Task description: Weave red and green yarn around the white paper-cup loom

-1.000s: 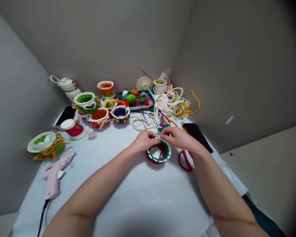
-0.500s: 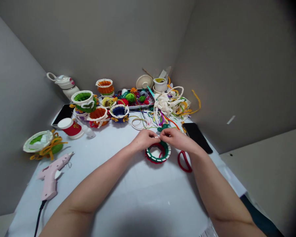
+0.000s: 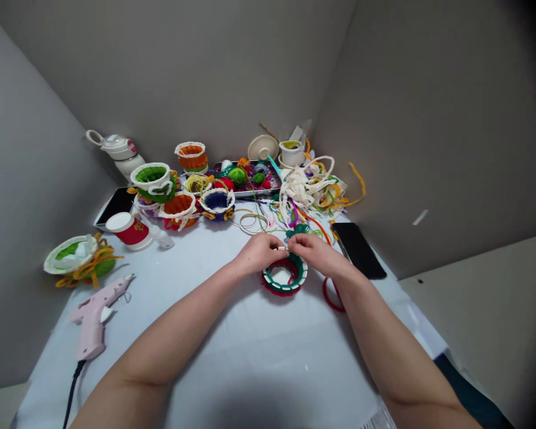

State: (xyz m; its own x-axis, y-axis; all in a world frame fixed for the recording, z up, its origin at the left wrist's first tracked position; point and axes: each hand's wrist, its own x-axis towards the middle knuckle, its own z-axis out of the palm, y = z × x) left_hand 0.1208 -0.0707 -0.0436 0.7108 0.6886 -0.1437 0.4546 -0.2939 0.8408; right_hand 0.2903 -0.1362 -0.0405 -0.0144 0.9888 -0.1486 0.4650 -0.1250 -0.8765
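A small round woven basket (image 3: 284,289) of green and red yarn, with white strips along its rim, sits on the table between my hands. At its far left rim my left hand (image 3: 261,251) is closed, thumb and fingers pinching the edge where a white bit shows. My right hand (image 3: 311,249) is closed in a pinch at the far right rim, its fingertips near the left ones. What lies between the right fingertips is too small to make out. Just behind the fingers lies a bundle of green yarn (image 3: 298,230). A red looped handle (image 3: 332,302) is partly hidden by my right forearm.
A pink glue gun (image 3: 92,322) with a black cord lies at left. Several finished yarn baskets (image 3: 217,205), a tray (image 3: 254,193) of yarn balls and a heap of white lace (image 3: 301,185) stand along the back. A black phone (image 3: 360,250) lies at right.
My right hand and forearm have shifted slightly left, covering more of the red handle. The basket has shifted very little; my left hand keeps its pinch at the rim.
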